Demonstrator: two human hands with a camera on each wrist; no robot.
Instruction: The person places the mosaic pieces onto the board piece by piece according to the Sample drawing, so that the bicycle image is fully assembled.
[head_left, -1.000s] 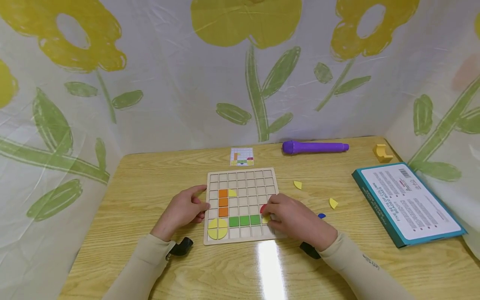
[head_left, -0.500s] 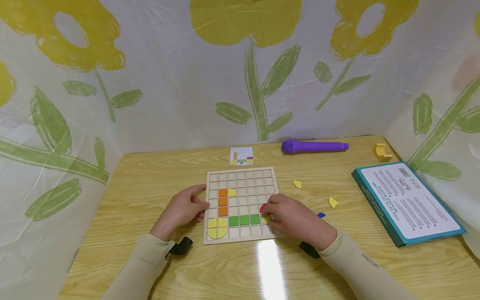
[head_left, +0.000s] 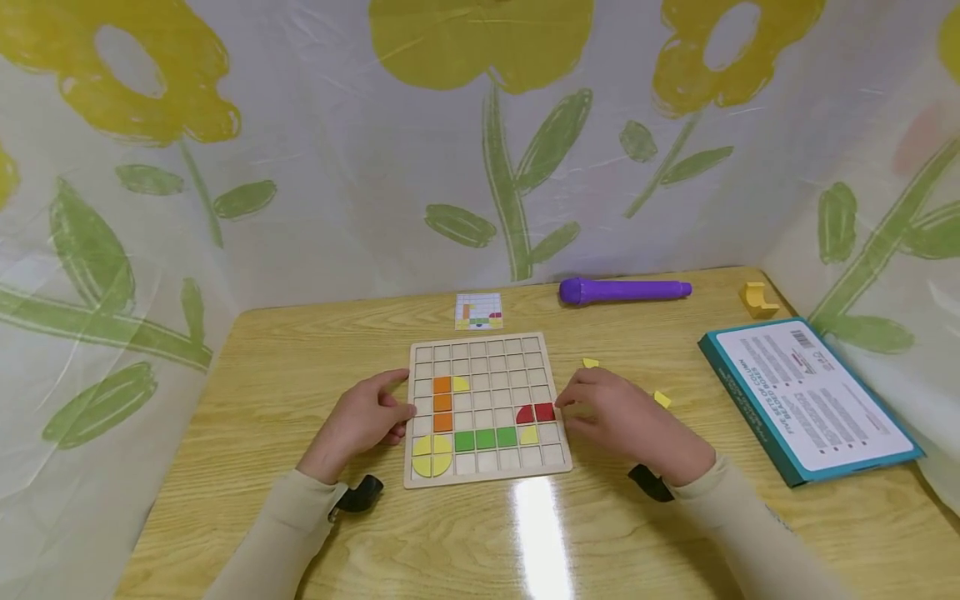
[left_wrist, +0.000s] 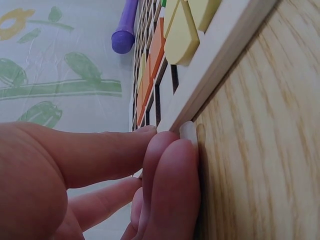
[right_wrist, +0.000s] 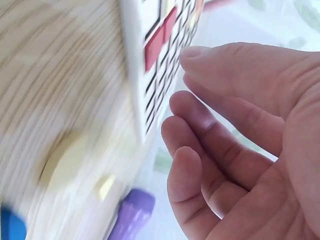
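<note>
A wooden grid board (head_left: 480,400) lies flat on the table. My left hand (head_left: 367,412) holds its left edge; the left wrist view shows thumb and fingertips against the rim. On the board are several orange squares (head_left: 443,402), yellow quarter-circles (head_left: 432,456) forming a circle, and green squares (head_left: 486,438). Towards the right sit a red quarter-circle (head_left: 525,414), a red square (head_left: 544,412) and a yellow piece (head_left: 528,435). My right hand (head_left: 626,417) hovers just off the board's right edge, fingers loosely bent, nothing between them.
Right of the board lie loose yellow pieces (head_left: 662,399) and a blue piece (right_wrist: 12,225). A small pattern card (head_left: 479,311) lies behind the board. Farther right are a purple microphone (head_left: 626,291), a yellow holder (head_left: 759,300) and a teal box (head_left: 810,392).
My right hand has released the red pieces and drawn back to the right, off the board; they now show in their cells. My left hand stays at the left edge.
</note>
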